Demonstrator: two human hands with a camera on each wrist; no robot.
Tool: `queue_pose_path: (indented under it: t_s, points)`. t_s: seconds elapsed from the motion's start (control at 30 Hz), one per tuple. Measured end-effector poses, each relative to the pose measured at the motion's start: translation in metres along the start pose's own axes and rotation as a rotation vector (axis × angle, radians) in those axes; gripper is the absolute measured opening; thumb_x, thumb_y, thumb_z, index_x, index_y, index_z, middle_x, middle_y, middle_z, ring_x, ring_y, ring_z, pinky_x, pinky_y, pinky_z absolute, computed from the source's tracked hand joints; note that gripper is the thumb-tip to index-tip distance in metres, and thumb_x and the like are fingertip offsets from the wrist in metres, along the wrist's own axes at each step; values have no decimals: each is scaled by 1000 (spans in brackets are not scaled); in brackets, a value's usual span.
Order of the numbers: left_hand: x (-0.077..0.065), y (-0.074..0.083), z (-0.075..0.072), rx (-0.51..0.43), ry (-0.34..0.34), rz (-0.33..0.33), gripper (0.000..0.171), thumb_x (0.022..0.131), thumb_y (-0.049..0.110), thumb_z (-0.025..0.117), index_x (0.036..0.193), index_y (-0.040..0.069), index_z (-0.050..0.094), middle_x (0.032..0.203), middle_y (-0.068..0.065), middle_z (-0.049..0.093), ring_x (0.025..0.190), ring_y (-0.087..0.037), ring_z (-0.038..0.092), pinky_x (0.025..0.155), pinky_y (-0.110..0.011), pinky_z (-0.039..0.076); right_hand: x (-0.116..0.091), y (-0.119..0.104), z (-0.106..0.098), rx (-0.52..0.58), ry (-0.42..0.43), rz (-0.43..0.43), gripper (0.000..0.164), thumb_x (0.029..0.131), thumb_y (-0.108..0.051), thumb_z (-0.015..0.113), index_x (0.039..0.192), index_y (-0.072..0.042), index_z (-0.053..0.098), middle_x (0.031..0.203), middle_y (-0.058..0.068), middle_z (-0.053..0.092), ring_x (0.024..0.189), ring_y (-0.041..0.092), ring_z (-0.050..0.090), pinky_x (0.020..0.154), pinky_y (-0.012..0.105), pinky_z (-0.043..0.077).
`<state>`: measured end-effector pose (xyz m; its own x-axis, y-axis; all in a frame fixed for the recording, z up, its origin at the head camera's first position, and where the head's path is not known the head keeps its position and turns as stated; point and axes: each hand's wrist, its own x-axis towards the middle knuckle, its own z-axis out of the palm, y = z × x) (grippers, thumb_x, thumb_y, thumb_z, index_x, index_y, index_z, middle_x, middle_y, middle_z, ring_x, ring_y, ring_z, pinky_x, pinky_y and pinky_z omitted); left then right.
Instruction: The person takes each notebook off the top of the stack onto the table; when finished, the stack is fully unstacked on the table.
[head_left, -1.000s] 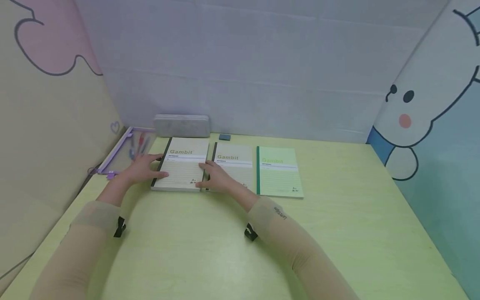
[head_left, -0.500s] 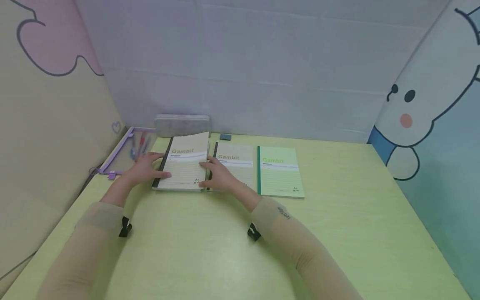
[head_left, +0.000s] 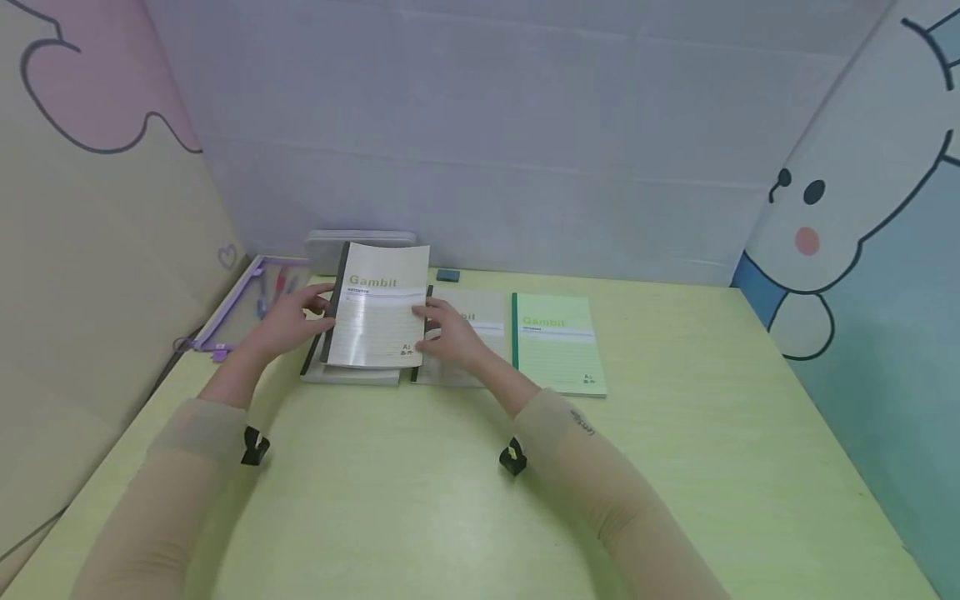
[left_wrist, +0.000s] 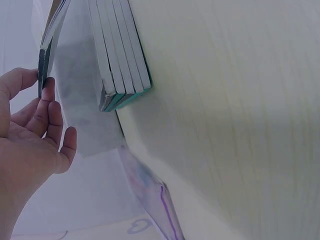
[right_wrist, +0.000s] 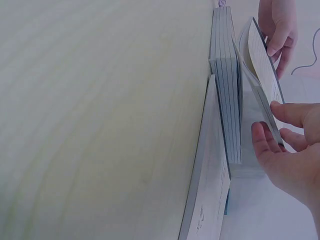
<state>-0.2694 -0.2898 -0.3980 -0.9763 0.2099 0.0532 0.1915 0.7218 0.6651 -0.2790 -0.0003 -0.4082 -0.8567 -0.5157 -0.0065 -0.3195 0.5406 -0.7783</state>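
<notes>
While your two hands hold one white notebook by its opposite sides, it is raised above the stack of notebooks, and the left wrist view shows a gap between them. Your left hand is at the dark spine; its thumb and fingers pinch this edge, nearly closed, with only the thickness of the notebook between, and its other fingers are bent loosely below. Your right hand has the opposite edge between thumb and fingers, also with a narrow opening. The cover, which has "Gambit" printed on it, faces up toward you, and in the right wrist view the pages are a little parted.

To the right of the stack, just beside it, another white notebook lies on the desk, partly hidden by your right hand. Farther to the right of the stack there is a green notebook. Behind the stack stands a grey case, and behind it to the right lies a small blue block. To the left of the stack you have a clear pouch with purple edges, and some pens show in it.
</notes>
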Motion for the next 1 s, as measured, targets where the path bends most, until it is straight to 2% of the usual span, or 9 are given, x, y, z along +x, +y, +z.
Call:
queue_pose_path:
  t_s: [0.2, 0.33, 0.47, 0.57, 0.63, 0.73, 0.87, 1.0]
  points:
    - [5, 14, -1, -24, 34, 26, 70, 88, 11, 65, 148, 11, 30, 116, -20, 57, 113, -35, 49, 98, -55, 37, -1, 5, -15, 70, 61, -17, 61, 83, -3, 70, 139, -12, 47, 151, 6, 30, 110, 19, 58, 86, 20, 49]
    - [6, 28, -3, -29, 40, 38, 66, 89, 13, 64, 147, 15, 33, 118, -20, 56, 113, -35, 49, 95, -54, 39, -5, 4, -29, 95, 86, 0, 64, 82, -4, 72, 140, -17, 47, 144, 3, 39, 106, 17, 58, 84, 22, 50]
    - [8, 42, -5, -46, 43, 60, 63, 89, 13, 64, 146, 14, 35, 122, -21, 55, 115, -36, 48, 95, -51, 39, -10, 2, -44, 119, 84, 16, 68, 81, -5, 73, 141, -21, 46, 125, 4, 54, 100, 16, 60, 81, 25, 52]
    - [11, 52, -6, -37, 45, 66, 63, 88, 14, 65, 146, 15, 37, 122, -18, 56, 117, -34, 48, 99, -48, 37, -15, 2, -56, 142, 73, 0, 69, 81, -6, 73, 142, -21, 44, 114, 6, 58, 96, 17, 60, 81, 27, 52]
    - [12, 61, -7, -28, 38, 59, 64, 89, 17, 65, 146, 17, 37, 123, -18, 56, 118, -33, 48, 100, -49, 36, -18, 4, -64, 150, 69, -23, 69, 82, -6, 72, 143, -20, 43, 116, 7, 57, 96, 17, 60, 81, 28, 52]
    - [15, 74, -6, -24, 34, 60, 64, 89, 21, 65, 146, 21, 37, 123, -14, 56, 118, -29, 49, 102, -48, 36, -22, 7, -75, 147, 80, -54, 68, 83, -5, 71, 143, -17, 42, 129, 6, 50, 100, 20, 58, 86, 30, 51]
    - [18, 92, -2, -50, 34, 79, 64, 88, 22, 67, 145, 23, 38, 123, -12, 56, 119, -28, 49, 103, -48, 35, -31, 8, -90, 84, 109, -59, 66, 84, -6, 70, 143, -17, 43, 138, 4, 45, 104, 20, 55, 89, 32, 50]
    - [24, 109, 5, -72, 31, 118, 65, 86, 21, 69, 145, 20, 39, 119, -12, 57, 116, -29, 49, 99, -49, 37, -43, 10, -107, 11, 121, -72, 66, 84, -8, 70, 143, -16, 42, 139, 5, 44, 104, 20, 54, 88, 34, 50]
